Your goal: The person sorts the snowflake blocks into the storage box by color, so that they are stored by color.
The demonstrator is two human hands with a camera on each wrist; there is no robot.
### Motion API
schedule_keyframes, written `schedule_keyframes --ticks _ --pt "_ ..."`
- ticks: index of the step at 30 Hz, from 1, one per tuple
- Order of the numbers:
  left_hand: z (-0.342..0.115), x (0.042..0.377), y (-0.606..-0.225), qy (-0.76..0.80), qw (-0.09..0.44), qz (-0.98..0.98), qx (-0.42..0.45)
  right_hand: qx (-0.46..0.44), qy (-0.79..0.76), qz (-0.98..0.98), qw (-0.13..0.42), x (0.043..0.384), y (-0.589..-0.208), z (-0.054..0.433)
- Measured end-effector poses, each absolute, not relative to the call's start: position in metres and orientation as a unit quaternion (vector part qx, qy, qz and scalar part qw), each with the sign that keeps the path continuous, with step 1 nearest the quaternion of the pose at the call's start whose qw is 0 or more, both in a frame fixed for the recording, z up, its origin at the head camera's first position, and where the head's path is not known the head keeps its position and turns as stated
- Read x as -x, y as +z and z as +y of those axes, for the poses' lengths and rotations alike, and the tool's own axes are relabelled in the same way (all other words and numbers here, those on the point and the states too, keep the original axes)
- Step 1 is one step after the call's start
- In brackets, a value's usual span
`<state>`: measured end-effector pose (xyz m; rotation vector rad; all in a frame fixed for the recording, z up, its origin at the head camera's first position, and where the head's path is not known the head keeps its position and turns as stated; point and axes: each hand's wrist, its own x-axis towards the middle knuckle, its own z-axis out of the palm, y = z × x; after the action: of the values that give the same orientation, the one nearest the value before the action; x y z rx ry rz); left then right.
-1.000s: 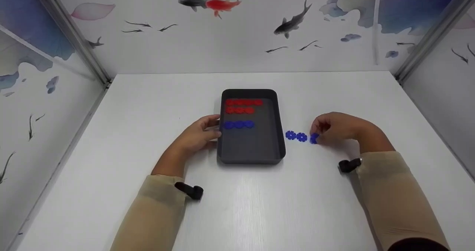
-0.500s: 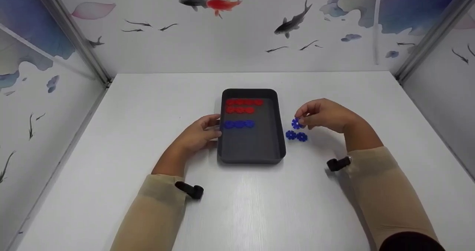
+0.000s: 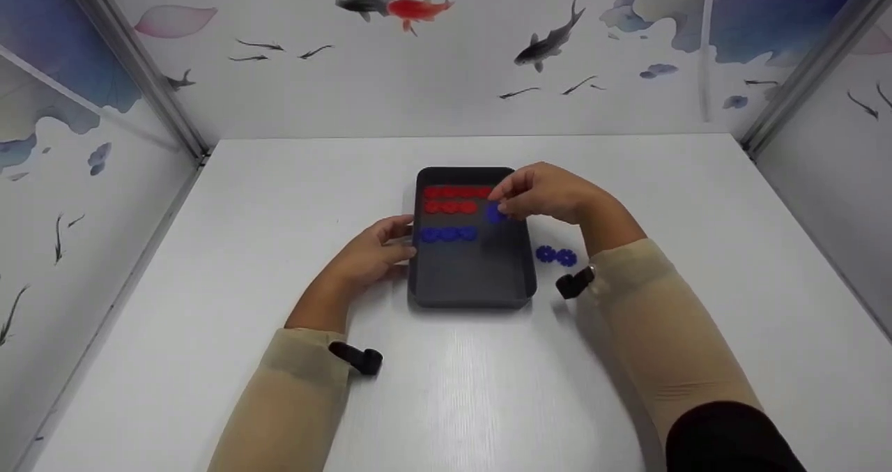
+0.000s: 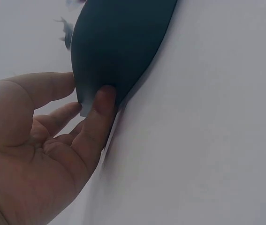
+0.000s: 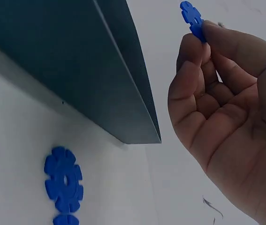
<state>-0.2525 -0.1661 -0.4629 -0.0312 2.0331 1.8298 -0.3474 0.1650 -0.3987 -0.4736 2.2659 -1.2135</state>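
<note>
A dark grey rectangular tray lies on the white table. My left hand rests on its left side, the fingertips against the outer wall and the fingers loosely bent. Between thumb and fingertips my right hand pinches a blue flower-shaped plastic disc over the tray's right half, near the red discs. Inside the tray lie two rows of red discs and below them a row of blue discs. Two more blue discs lie flat on the table, just right of the tray.
White panels printed with fish and lotus shapes enclose the table at the back and sides. Metal posts stand at the back corners. Black wrist devices sit at both sleeve cuffs.
My right hand has picked up a blue disc from the right end of the row on the table and carried it left over the tray. The left hand has stayed put.
</note>
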Motion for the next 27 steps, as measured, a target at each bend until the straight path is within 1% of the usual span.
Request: schedule_keyframes --ticks 10,20,27 --pt "-0.165 0.253 -0.464 0.660 0.205 0.722 0.017 0.169 -0.361 0.868 0.297 0.370 -0.402 0.140" --pt "-0.166 0.253 -0.462 0.648 0.200 0.735 0.011 0.170 -0.224 0.911 0.303 0.372 -0.400 0.123" --pt "-0.167 0.253 -0.462 0.649 0.203 0.733 0.014 0.175 -0.182 0.916 0.313 0.373 -0.401 0.118"
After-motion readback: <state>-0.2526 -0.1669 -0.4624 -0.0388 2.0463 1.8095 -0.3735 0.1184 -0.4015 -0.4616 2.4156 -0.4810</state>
